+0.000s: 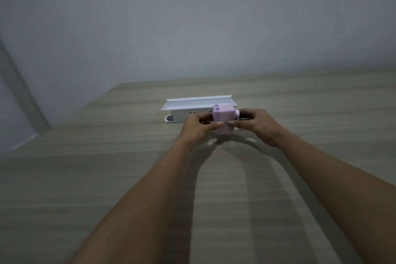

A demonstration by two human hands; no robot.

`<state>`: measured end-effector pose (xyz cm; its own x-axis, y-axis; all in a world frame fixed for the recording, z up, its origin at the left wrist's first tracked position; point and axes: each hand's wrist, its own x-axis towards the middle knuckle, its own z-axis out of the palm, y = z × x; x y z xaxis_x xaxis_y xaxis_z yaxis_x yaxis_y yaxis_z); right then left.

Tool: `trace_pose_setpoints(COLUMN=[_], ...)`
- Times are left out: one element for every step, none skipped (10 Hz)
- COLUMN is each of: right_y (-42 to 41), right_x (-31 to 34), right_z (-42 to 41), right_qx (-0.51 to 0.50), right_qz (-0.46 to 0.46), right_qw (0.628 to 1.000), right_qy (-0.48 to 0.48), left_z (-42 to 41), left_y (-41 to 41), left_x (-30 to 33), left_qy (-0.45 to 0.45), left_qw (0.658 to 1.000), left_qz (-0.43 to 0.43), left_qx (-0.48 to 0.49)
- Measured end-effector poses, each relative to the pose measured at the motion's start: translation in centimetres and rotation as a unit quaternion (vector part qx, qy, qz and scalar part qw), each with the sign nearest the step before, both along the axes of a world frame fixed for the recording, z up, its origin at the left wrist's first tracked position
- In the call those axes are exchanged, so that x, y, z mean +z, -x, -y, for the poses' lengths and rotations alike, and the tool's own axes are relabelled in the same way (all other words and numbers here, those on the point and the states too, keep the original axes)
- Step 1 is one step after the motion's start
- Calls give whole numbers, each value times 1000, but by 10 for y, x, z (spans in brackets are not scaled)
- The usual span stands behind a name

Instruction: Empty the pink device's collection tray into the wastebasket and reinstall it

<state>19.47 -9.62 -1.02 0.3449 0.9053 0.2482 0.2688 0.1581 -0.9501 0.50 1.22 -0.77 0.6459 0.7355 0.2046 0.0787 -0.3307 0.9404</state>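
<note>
Pink device (222, 119), a small boxy block of matte plastic with a short raised tab on its top edge and a stubby pale knob projecting from its right side, is sitting on the table (107, 178) just in front of a white holder (192, 107); both arms are reaching forward, forearms bare and nearly straight; left hand (196, 128) is pressing its thumb and fingers against the device's left face, and right hand (255, 126) is closing thumb and fingers on the right face and lower front edge, so that both hands are clamping the block between them; the holder is showing a long, angular, smooth white body; the tabletop is showing a pale wood-grain laminate running crosswise, against a plain grey wall (192, 17).
</note>
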Motion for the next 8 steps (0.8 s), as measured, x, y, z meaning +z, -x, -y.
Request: trace_pose_setpoints(right_y=[-11,-19,-27,-26,-24,-14,-6,-2], right_x=[-8,-14,-20,-20,-19,-14,-14,-11], right_z=[-15,-26,-36,-41,-45,-37,-25,-6], right_qx=[-5,-2,0,1,-12,-40,-104,-156], right_qz=[-9,-43,-61,-57,-57,-52,-25,-4], right_qw=[1000,999,998,998,998,998,994,987], right_qy=[3,17,16,19,17,15,24,38], left_z=[-18,-32,-41,-44,-48,-49,-44,-33], left_y=[-17,-32,-40,-43,-43,-42,-34,-23], left_x=[-8,-19,-25,-27,-28,-29,-31,-25], left_qy=[-1,-3,4,7,5,5,21,33], left_qw=[1000,999,1000,999,999,997,995,994], left_qz=[-14,-22,-8,-4,-20,-39,-38,-21], left_qx=[16,24,27,35,45,65,86,105])
